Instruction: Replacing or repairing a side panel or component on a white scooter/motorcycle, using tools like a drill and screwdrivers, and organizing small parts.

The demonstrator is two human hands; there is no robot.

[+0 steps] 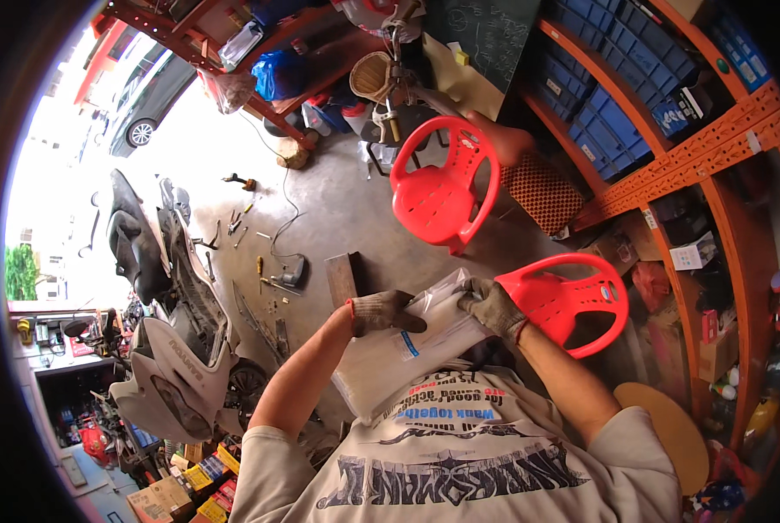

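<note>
A clear plastic bag (379, 370) with something pale and flat inside and a small blue label lies across the front of my body. My left hand (381, 312), in a grey-brown work glove, grips its upper left edge, with the thumb over the plastic. At the upper right corner, the bag's loose film is pinched in the gloved fingers of my right hand (493, 307). What exactly the bag contains cannot be made out.
Two red plastic chairs (433, 205) stand ahead and to the right. On the left is a partly stripped white scooter (167, 383). Hand tools, a power drill (240, 182) and a wooden block (344, 279) lie on the concrete floor. Orange shelving (695, 152) with blue bins lines the right.
</note>
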